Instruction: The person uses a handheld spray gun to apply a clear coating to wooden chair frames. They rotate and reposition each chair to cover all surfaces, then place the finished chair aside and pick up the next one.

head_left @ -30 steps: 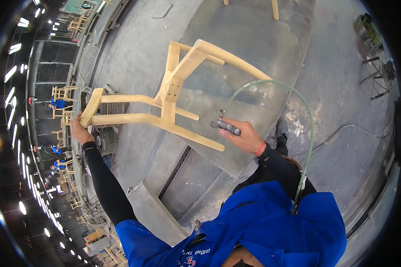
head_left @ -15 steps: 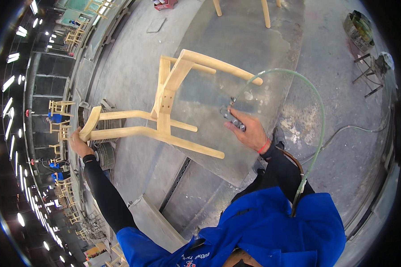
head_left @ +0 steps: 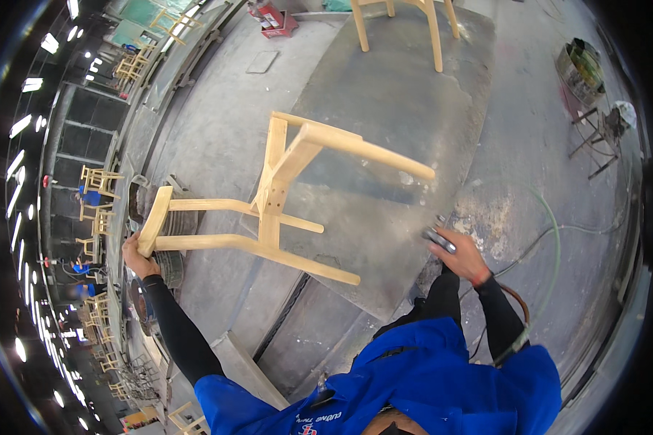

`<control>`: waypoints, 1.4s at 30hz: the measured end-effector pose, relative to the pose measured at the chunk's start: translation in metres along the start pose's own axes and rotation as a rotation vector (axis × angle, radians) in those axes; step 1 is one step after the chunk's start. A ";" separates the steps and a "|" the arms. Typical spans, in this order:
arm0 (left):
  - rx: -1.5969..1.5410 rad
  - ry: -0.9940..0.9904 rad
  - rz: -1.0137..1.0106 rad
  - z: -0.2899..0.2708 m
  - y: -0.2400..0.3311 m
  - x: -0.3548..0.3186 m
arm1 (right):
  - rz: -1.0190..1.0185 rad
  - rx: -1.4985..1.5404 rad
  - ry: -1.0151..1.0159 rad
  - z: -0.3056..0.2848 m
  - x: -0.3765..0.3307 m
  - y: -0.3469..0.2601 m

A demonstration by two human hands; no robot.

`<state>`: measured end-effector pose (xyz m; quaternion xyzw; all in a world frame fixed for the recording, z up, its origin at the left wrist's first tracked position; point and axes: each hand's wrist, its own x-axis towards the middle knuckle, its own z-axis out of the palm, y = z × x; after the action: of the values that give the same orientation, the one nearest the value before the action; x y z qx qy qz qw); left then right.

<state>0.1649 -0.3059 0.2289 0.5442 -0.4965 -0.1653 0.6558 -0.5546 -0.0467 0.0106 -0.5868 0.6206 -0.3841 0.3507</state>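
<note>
A bare light-wood chair frame [head_left: 274,194] is held tilted on its side above the floor, its legs pointing right and its backrest to the left. My left hand [head_left: 136,257] is closed around the lower end of the curved top rail. Off to the right, my right hand [head_left: 463,254] grips a small metal spray gun [head_left: 440,240], apart from the frame and pointing away from me to the left. A pale green hose [head_left: 556,243], smeared by motion, loops behind this hand. Some fingers of both hands are hidden.
Another wooden chair [head_left: 434,36] stands at the far end of the grey floor sheet [head_left: 384,94]. Red fire extinguishers [head_left: 270,16] sit at the back. On the right are a bucket [head_left: 582,72], a dark metal stool [head_left: 595,138] and a trailing hose. Wooden chairs line the left.
My right hand with the spray gun has moved right and nearer to me, away from the frame. The chair frame has turned slightly, with my left hand still on its top rail.
</note>
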 end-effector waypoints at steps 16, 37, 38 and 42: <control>-0.226 0.233 -0.123 -0.071 -0.033 -0.057 | -0.020 0.480 -0.034 -0.109 0.026 -0.134; -0.278 0.200 0.026 -0.055 -0.032 -0.073 | -0.222 0.138 0.041 -0.097 0.037 -0.155; -0.260 0.194 0.057 -0.051 -0.032 -0.075 | -0.232 0.125 0.064 -0.095 0.038 -0.154; -0.229 0.277 0.093 -0.032 -0.021 -0.081 | -0.165 0.353 -0.064 -0.091 0.034 -0.160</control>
<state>0.1616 -0.2346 0.1747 0.4599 -0.4041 -0.1135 0.7825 -0.5642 -0.0773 0.1954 -0.5767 0.4820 -0.4956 0.4352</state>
